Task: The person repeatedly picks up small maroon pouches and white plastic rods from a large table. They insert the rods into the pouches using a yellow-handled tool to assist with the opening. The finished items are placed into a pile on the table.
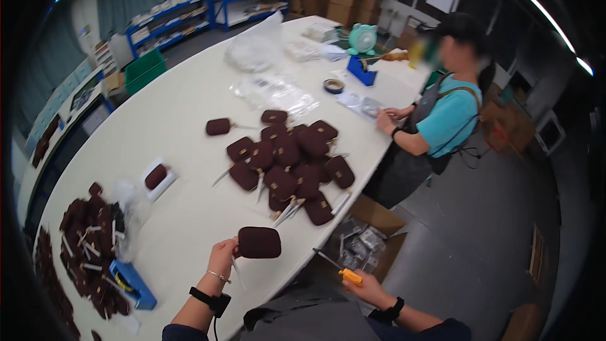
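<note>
over white tabletop (189, 189), left fingers (233, 249) pinch maroon pouch (260, 242) by its left edge; right fingers (361, 287) clench orange-handled tool (351, 276)

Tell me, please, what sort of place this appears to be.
Probably a small workshop for finishing or packing goods: many dark red pouches lie piled on a large white table, with an open cardboard box beside it.

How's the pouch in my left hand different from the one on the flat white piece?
The held pouch is gripped by your left hand; the resting pouch lies on the white piece. The held pouch looks roughly level in view; the resting pouch slants. Both are dark reddish-brown with rounded corners.
</note>
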`<state>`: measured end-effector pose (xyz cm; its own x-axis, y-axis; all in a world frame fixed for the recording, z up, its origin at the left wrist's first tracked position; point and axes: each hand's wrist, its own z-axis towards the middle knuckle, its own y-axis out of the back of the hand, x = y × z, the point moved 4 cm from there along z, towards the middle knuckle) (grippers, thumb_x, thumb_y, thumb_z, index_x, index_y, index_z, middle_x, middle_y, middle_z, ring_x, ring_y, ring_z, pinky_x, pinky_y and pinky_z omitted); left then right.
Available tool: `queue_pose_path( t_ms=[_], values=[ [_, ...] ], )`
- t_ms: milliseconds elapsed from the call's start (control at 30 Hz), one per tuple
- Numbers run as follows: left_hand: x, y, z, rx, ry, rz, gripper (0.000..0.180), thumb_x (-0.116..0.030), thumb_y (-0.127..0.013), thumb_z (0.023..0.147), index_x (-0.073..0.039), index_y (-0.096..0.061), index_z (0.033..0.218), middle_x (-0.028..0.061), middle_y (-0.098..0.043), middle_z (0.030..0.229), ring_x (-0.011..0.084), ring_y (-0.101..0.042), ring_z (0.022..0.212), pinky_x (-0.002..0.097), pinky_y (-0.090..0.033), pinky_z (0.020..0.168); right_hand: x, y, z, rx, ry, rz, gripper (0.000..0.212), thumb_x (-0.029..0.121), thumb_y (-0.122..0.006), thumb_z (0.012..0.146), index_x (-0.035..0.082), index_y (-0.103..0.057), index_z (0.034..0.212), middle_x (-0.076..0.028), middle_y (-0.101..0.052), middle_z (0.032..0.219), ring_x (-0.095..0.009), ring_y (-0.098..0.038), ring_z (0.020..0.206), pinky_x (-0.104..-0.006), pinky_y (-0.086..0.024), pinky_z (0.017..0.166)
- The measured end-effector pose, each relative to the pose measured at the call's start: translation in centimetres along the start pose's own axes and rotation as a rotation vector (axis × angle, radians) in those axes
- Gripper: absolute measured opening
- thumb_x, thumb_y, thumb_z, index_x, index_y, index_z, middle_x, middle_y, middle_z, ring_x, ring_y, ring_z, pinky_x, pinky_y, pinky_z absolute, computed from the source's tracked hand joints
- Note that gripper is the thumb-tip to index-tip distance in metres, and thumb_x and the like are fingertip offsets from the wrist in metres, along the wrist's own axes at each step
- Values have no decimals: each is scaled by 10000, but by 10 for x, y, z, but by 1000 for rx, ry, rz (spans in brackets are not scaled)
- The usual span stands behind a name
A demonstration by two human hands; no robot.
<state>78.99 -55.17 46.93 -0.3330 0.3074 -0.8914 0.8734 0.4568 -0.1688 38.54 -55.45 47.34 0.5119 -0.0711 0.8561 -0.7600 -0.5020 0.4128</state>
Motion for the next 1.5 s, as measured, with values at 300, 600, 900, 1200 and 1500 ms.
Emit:
queue_pose_path(
  t_ms=[300,600,900,1200,1500],
  values=[
    [-29,-110,80,187,45,218,427,-216,-512,927,1,-375,1268,132,-620,1092,249,-634,998,327,-481,800,-47,37,-51,-236,-171,242,334,275,-634,887,-26,-553,1006,-118,-630,830,-184,-628,723,-307,-504,672],
    [48,4,28,239,249,348,359,-277,-524,940,8,-522,1158,119,-643,1068,203,-668,933,252,-495,722,-23,-4,-7,-30,-39,239,183,126,-605,900,-26,-524,960,-76,-636,758,-144,-644,686,-281,-535,666],
    [45,241,-134,-441,-3,191,227,-193,-504,935,8,-584,1005,86,-671,908,157,-676,787,239,-486,661,35,-110,68,397,178,82,120,57,-571,893,-37,-507,932,-86,-609,714,-143,-630,653,-302,-552,639],
    [62,522,-275,-1332,-306,268,196,-60,-539,869,38,-598,1028,125,-681,872,198,-667,806,294,-522,735,134,-217,57,594,196,-154,141,86,-568,899,-31,-501,940,-79,-619,736,-142,-638,690,-267,-526,643],
    [-24,579,-226,-1284,-490,531,227,-15,-536,864,23,-594,1081,135,-635,1039,201,-641,891,295,-515,761,119,-223,48,500,159,-122,133,60,-557,893,-42,-505,962,-92,-626,758,-151,-650,704,-295,-543,689]
  ],
)
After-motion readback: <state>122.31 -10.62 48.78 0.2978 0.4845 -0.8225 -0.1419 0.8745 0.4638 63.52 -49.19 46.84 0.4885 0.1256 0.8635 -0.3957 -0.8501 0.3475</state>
